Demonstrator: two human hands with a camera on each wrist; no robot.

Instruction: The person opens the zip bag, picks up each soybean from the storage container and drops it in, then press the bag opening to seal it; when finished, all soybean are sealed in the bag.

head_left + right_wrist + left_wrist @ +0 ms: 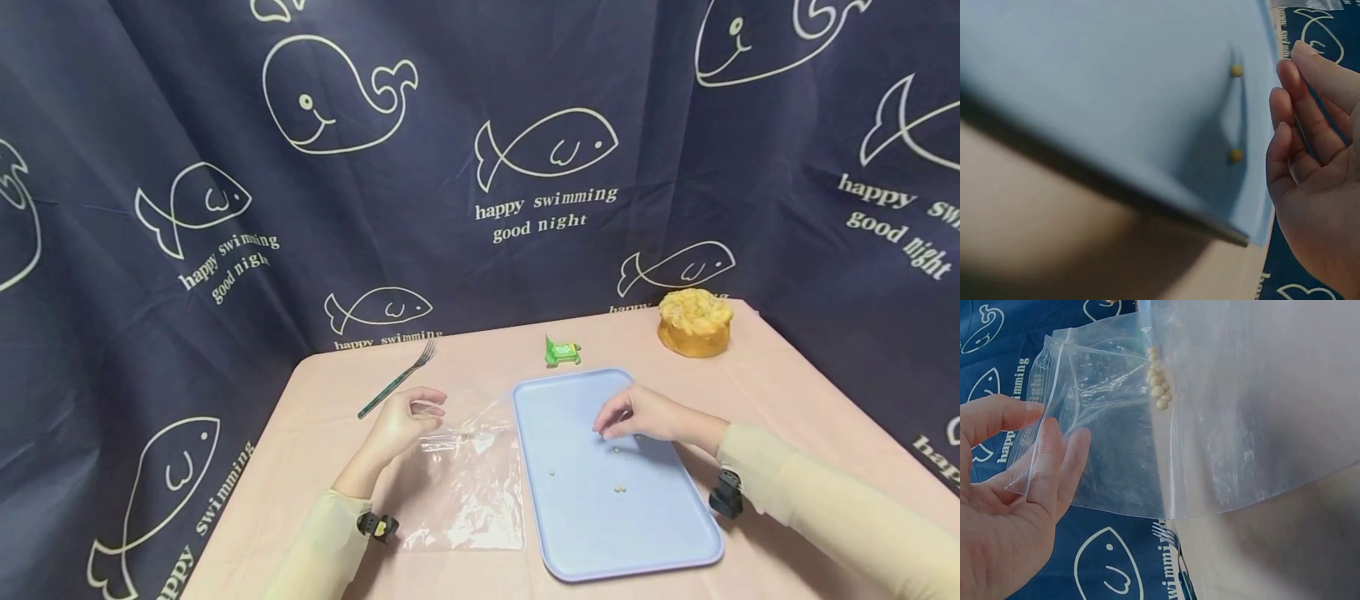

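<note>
- Left hand (pixel 401 421), left of centre in the head view, pinching the top edge of the clear plastic bag (pixel 468 475) and lifting its mouth off the pink table (pixel 787 392).
- Left wrist view: thumb and fingers (pixel 1054 462) gripping the bag's opening at the left of the frame, with a small clump of pale beans (pixel 1159 378) inside the bag near the top centre.
- Rest of the bag flat on the table, just left of the blue tray (pixel 585 517), edges touching or nearly so.
- Right hand (pixel 645 414) low over the tray's upper middle, fingers curled downward, tips drawn together right by a bean; whether one is pinched cannot be told.
- Right wrist view: fingers (pixel 1300 125) loosely bent at the right edge, nothing visibly held, two yellow beans (pixel 1235 155) on the tray just beside them.
- Few loose beans scattered mid-tray in the head view.
- Fork (pixel 397 379) up at the table's left, beyond the left hand.
- Green wrapper (pixel 562 352) just above the tray; round cake (pixel 694 322) at the upper right corner of the table.
- Whale-print curtain (pixel 225 167) filling the background.
</note>
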